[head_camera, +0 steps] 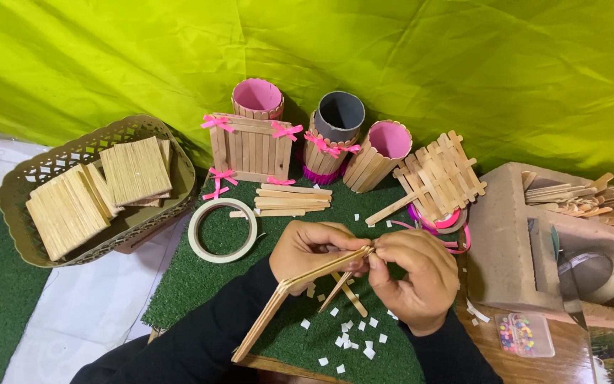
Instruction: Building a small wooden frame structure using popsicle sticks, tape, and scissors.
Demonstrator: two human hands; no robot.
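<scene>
Bundle of craft sticks [300, 299] is pinched at its top end by left hand [314, 249] and right hand [413, 281], fingers closed, just right of tape roll [222, 230]; misalignment is risked if the pinch slackens and sticks splay.

A home craft corner, set up on a green turf mat [200, 277]. Behind the mat hangs a yellow-green cloth backdrop [392, 64]; finished stick-clad cups [385, 153] line its far edge, a basket of stick panels [23, 185] sits left, a tape roll [223, 229] lies on it.
</scene>
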